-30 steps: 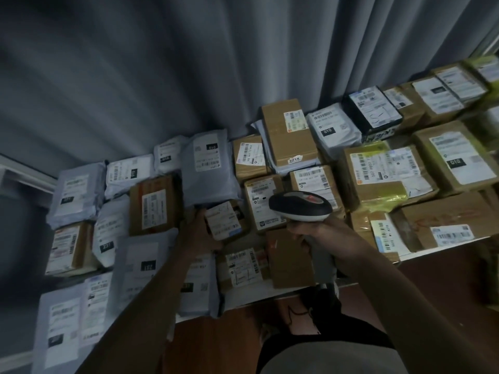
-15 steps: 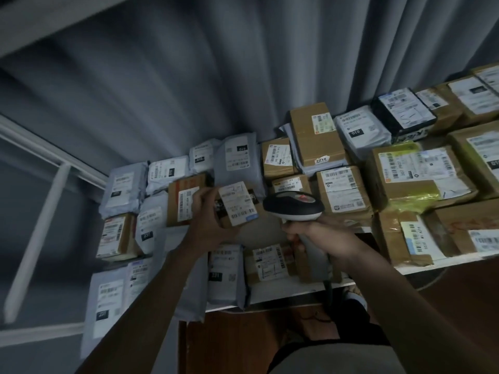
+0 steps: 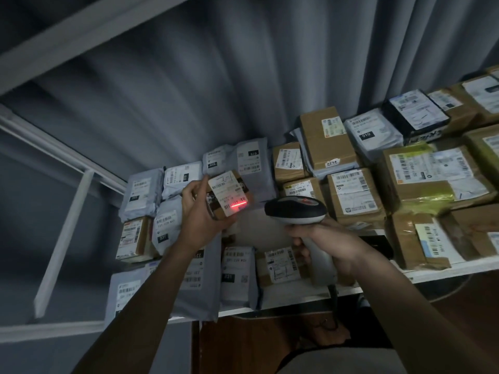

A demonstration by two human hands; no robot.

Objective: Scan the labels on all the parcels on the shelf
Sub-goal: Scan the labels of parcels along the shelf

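The left hand (image 3: 201,220) grasped a small brown parcel (image 3: 229,194) above the shelf (image 3: 297,294), its label lit red. The right hand (image 3: 328,245), to its right, gripped the scanner (image 3: 295,210).

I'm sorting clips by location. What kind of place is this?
Probably a parcel storage or pickup room: a white shelf packed with labelled boxes and mailer bags, and a handheld barcode scanner casting a red line on a small parcel.

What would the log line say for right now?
left hand: holds small parcel up | right hand: grips scanner | red scan line on label | other parcels on shelf
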